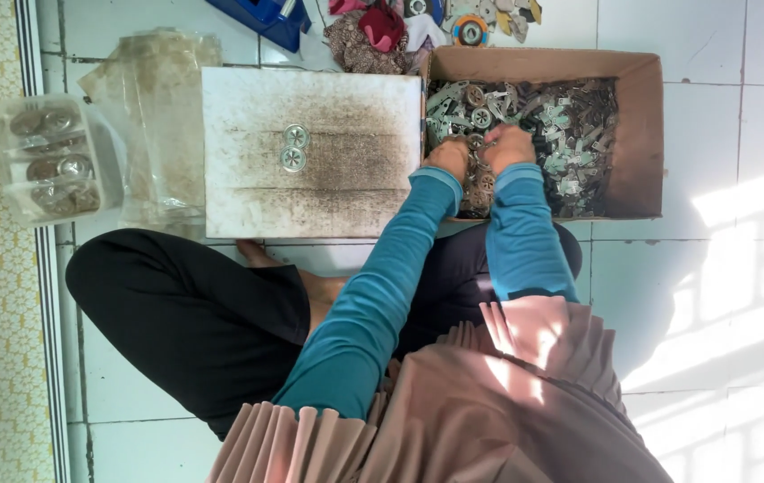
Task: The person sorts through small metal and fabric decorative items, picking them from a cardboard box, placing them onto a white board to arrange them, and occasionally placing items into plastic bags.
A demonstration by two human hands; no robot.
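Right now both hands are down in the cardboard box (637,134), at its near-left corner, buried among loose metal parts (570,134). The left hand (450,159) and right hand (507,148) look curled over the heap, but whether either one actually grips a piece I cannot tell. Picking well here seems to mean lifting one round disc free of the tangle rather than raking a clump. Two round discs (294,148) lie flat, touching, near the middle of the stained white board (248,192), faces up, their pair lined along the board's short side.
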